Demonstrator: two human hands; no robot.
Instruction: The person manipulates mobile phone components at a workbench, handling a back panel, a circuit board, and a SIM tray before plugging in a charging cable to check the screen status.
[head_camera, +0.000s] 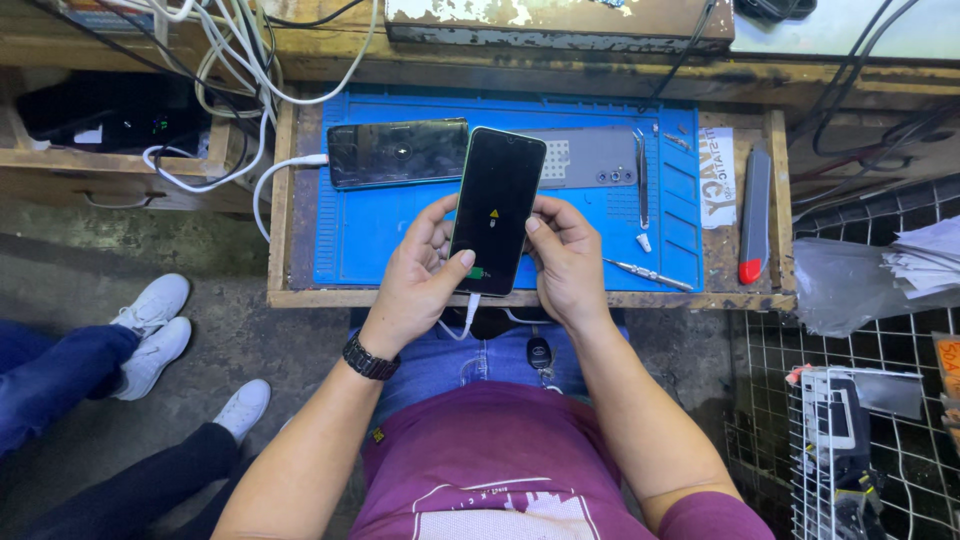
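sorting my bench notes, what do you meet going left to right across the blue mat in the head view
white cable plug → dark phone lying flat → left hand → held phone → right hand → tweezers → screwdriver → red-tipped tool, off the blue mat

A phone repair workshop: a worn wooden table (530, 299) carries a blue work mat (380, 235), and on the mat lie a dark phone (397, 152), a grey phone back cover (590, 157), tweezers (641, 178) and a small screwdriver (648, 273), with tangled white cables (235, 70) left of the mat
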